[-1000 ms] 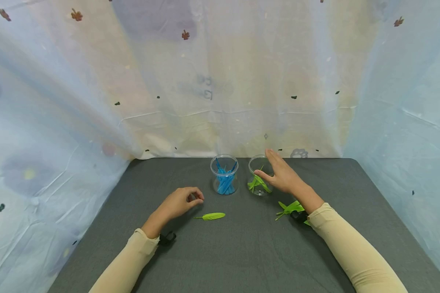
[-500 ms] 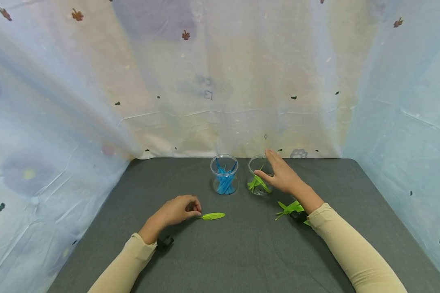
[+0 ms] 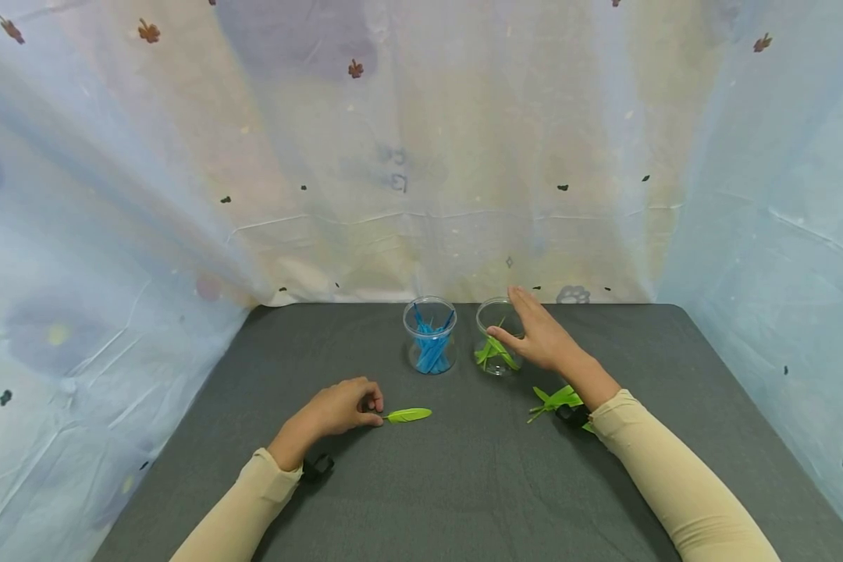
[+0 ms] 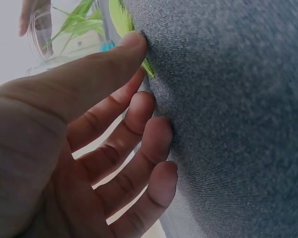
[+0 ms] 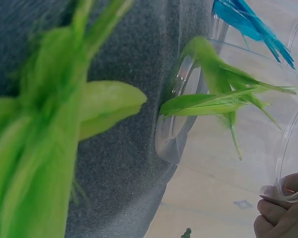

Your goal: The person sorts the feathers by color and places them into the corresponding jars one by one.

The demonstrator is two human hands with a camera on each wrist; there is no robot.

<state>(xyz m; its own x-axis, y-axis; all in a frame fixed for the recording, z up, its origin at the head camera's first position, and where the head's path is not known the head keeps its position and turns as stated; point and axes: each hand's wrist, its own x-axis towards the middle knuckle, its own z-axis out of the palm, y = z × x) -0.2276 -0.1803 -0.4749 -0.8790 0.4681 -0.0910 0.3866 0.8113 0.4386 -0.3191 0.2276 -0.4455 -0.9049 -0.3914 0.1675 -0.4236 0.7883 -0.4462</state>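
Observation:
Low over the grey table, my left hand point(image 3: 340, 407) pinches the quill end of a bright green feather point(image 3: 409, 415) between thumb and forefinger. The quill tip pokes out past the thumb point(image 4: 131, 47) in the left wrist view, and the other fingers are loosely bent. My right hand point(image 3: 542, 337) holds a clear jar point(image 3: 499, 368) at its rim, thumb on the near side and fingers toward the back. Several green feathers point(image 5: 213, 101) stand inside that jar. Part of its right side is hidden by the hand.
Left of the held jar stands a second clear jar point(image 3: 429, 298) with several blue feathers point(image 3: 432, 351). A loose pile of green feathers point(image 3: 551, 398) lies under my right wrist, partly covered. A patterned cloth point(image 3: 457, 156) hangs behind the table point(image 3: 435, 499).
My left hand has come down and slightly back toward me, and its thumb and forefinger have closed on the feather's quill. The right hand and both jars have stayed put.

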